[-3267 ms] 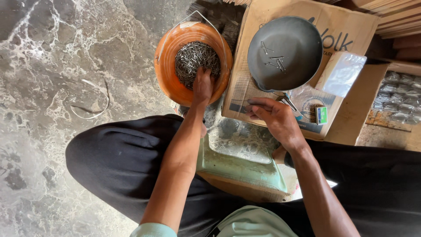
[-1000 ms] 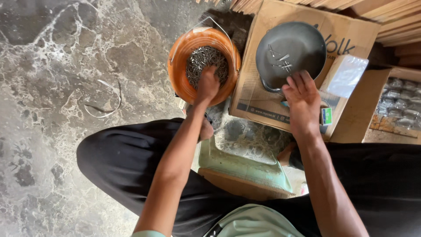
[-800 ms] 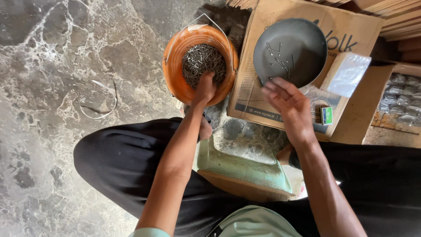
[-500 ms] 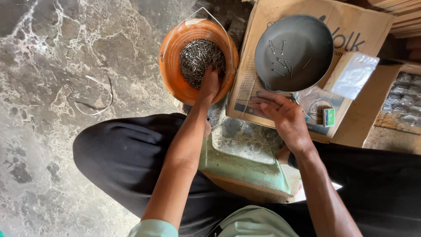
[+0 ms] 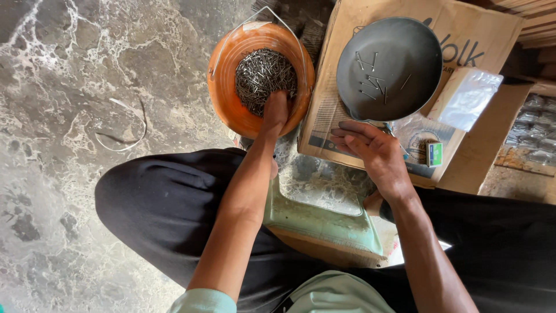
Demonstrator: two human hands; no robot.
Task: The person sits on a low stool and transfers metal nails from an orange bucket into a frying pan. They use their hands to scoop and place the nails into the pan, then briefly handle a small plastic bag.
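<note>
Nearest you: you are sitting low on a pale green stool, knees apart in black trousers, over a marbled stone floor.

Right hand: it is now resting palm down on the cardboard box, just below the rim of the dark metal pan. A second ago it was raised over the pan with its fingers spread; it is lying flat and loosely closed now, and you cannot tell whether anything remains under it. More loose nails are lying scattered in the pan than three seconds back, so that hand's load appears to have gone in there.

Left hand: it is still digging into the heap of nails in the orange bucket, fingers curled and buried; the grasp itself is hidden.

Farther out: a clear plastic bag and a small green box are lying right of the pan, and a bent strip is lying on the floor well to the left.
</note>
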